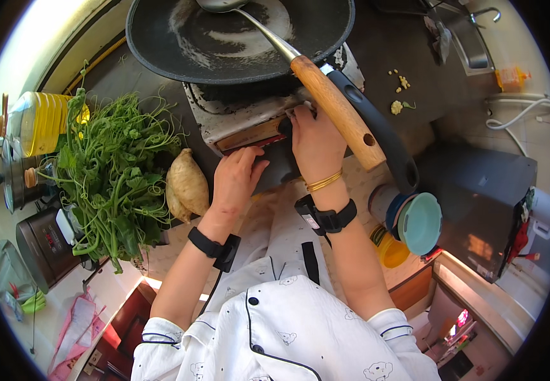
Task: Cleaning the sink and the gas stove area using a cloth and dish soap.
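A gas stove (246, 125) with a worn, stained white top stands before me, a large dark wok (236, 43) on it. At the stove's lower front edge, my left hand (236, 174) touches with its fingertips; its thumb is apart and it holds nothing. My right hand (317, 135) is at the right of the front panel, beside a black stove knob (284, 127). Its fingertips are partly hidden, so its grip is unclear. Above that hand passes a metal ladle's wooden handle (334, 107), its head in the wok, alongside the wok's black handle (375, 124).
Left on the counter are leafy green vines (117, 176), pale tubers (189, 183), an oil jug (41, 124) and a dark cooker (46, 245). Small cauliflower bits (396, 107) lie right, before the sink (470, 43). Stacked basins (420, 224) and a dark cabinet-like box (475, 200) stand lower right.
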Demonstrator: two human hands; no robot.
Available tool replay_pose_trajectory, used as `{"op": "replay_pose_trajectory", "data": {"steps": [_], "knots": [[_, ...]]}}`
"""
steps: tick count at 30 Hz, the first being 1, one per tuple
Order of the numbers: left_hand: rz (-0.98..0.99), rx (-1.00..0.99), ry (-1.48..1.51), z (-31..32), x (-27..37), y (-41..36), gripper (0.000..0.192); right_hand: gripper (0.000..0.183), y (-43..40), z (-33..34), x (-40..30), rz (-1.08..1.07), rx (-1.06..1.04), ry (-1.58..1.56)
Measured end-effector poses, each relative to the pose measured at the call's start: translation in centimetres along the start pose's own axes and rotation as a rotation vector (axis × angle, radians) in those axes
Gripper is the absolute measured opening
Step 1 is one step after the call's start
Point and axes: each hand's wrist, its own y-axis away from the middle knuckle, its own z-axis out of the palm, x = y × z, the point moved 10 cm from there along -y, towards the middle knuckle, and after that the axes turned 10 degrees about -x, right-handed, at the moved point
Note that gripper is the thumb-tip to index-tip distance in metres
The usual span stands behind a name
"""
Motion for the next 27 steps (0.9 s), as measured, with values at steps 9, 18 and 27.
{"op": "replay_pose_trajectory", "data": {"steps": [9,18,27], "knots": [[0.035,0.184,-0.039,-2.0,1.3,0.1,0.023,0.014,-0.3,0.7,0.0,-0.107,-0.030,-0.164],[0.045,0.215,0.067,-3.6,-0.1,0.8,0.035,0.025,0.1,2.8,-5.5,-0.229,-0.046,-0.037],[-0.042,0.260,0.248,-4.2,-1.6,1.5,0.035,0.019,0.3,2.6,-7.6,-0.208,0.070,0.009]]}}
